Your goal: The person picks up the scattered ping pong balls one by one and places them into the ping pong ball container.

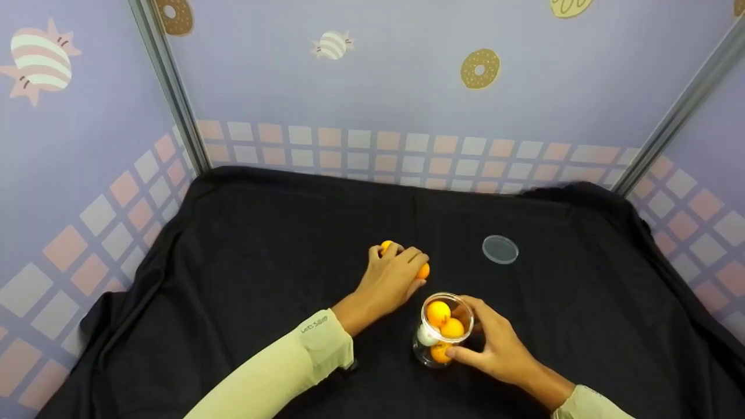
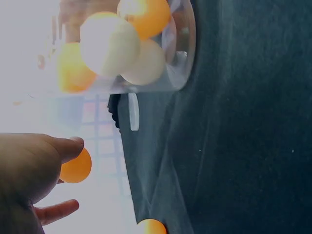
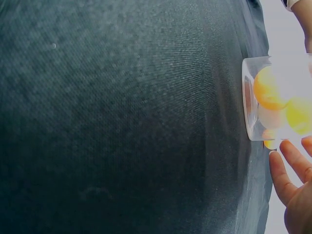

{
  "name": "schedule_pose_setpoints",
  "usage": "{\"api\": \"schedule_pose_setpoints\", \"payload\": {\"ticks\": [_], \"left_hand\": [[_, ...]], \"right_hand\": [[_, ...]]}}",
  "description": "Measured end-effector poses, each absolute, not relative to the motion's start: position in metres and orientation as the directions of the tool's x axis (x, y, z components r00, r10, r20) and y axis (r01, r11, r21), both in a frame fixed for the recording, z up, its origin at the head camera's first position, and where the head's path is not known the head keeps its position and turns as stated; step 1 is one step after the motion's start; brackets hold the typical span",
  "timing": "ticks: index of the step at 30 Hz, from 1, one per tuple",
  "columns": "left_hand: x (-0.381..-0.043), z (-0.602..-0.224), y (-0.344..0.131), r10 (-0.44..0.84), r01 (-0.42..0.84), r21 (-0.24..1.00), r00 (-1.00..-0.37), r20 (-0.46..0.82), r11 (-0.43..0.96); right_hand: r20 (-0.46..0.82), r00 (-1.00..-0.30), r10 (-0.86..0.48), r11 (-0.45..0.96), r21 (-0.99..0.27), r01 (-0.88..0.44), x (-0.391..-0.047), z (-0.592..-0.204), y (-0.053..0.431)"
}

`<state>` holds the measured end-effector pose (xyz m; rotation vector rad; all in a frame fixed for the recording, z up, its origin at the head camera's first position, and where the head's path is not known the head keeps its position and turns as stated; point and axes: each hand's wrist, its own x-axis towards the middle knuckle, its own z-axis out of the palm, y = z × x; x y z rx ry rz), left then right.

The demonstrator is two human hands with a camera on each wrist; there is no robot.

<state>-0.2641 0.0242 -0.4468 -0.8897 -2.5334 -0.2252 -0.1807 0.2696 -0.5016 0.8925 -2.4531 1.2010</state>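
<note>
My left hand pinches an orange ping-pong ball between thumb and fingers, to the left of a clear plastic jar and beyond it. A second orange ball shows just past the left fingertips in the head view; the left wrist view has an orange ball on the cloth. Orange and white balls fill much of the jar, among them a white ball. With thumb and fingers around its right side, my right hand holds the jar, which stands upright on the cloth.
A clear round lid lies on the black cloth, beyond the jar and to its right. Patterned lilac wall panels with metal posts enclose the table's back and sides.
</note>
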Motion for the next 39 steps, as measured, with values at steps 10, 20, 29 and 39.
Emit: {"api": "schedule_pose_setpoints", "payload": {"ticks": [10, 20, 29, 39], "left_hand": [[-0.245, -0.425, 0.019, 0.550, 0.667, 0.103, -0.682, 0.482, 0.738], [-0.226, -0.410, 0.023, 0.552, 0.688, 0.160, -0.681, 0.481, 0.708], [-0.206, -0.411, 0.031, 0.595, 0.724, 0.106, -0.632, 0.496, 0.682], [-0.188, -0.414, 0.038, 0.654, 0.772, 0.052, -0.570, 0.497, 0.633]], "right_hand": [[0.489, -0.771, -0.408, 0.457, -0.621, -0.636, -0.182, -0.502, 0.270], [0.486, -0.773, -0.408, 0.461, -0.621, -0.634, -0.182, -0.503, 0.271], [0.509, -0.747, -0.427, 0.455, -0.593, -0.664, -0.182, -0.503, 0.271], [0.510, -0.747, -0.427, 0.444, -0.601, -0.664, -0.181, -0.503, 0.271]]}}
